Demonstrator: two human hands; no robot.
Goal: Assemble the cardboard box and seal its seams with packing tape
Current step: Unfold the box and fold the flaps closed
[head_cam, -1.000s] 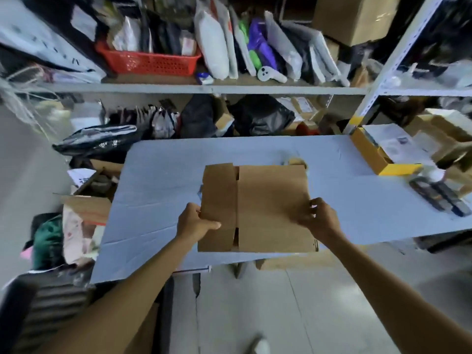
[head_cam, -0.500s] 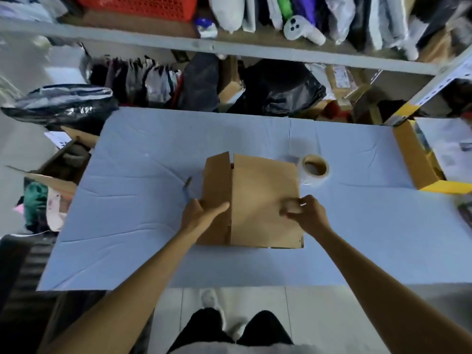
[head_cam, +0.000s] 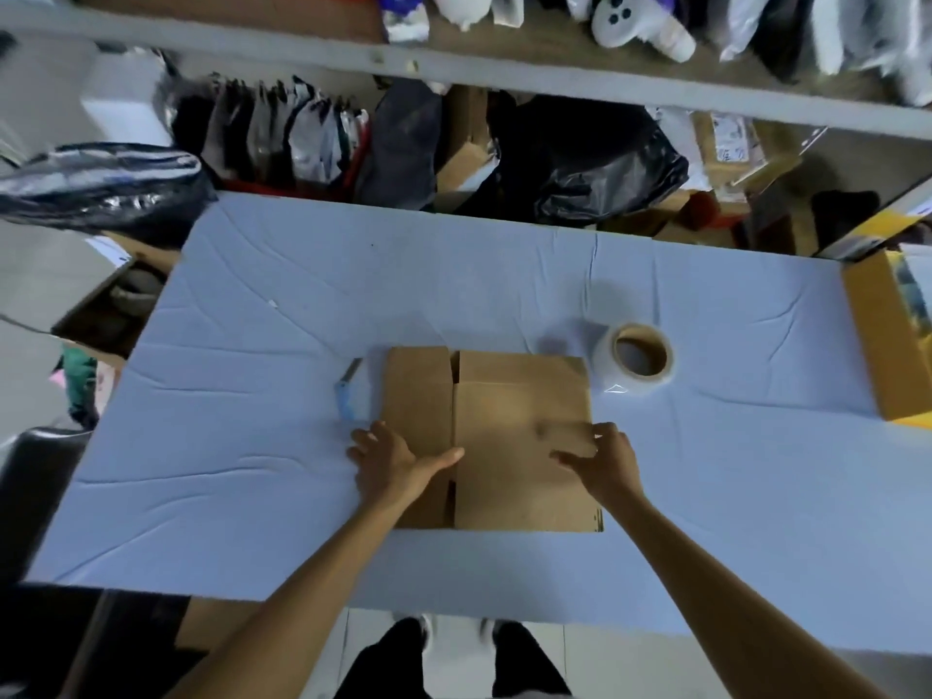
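A brown cardboard box (head_cam: 509,406) lies folded flat on the pale blue table (head_cam: 252,446), its narrow flap panel on the left. My left hand (head_cam: 396,461) presses on that left panel, thumb stretched across the fold. My right hand (head_cam: 602,459) rests spread on the wide panel near its right edge. A roll of clear packing tape (head_cam: 638,358) stands just beyond the box's far right corner. A small blue-handled cutter (head_cam: 347,391) lies on the table left of the box.
A yellow open box (head_cam: 877,340) sits at the table's right edge. Shelves with black bags (head_cam: 595,158) and parcels run behind the table. An open carton (head_cam: 108,305) stands on the floor at left. My feet show below the front edge.
The box came down from a raised hold to lie flat on the table. Both hands shifted from gripping its edges to pressing on top. The view tilted down and moved closer.
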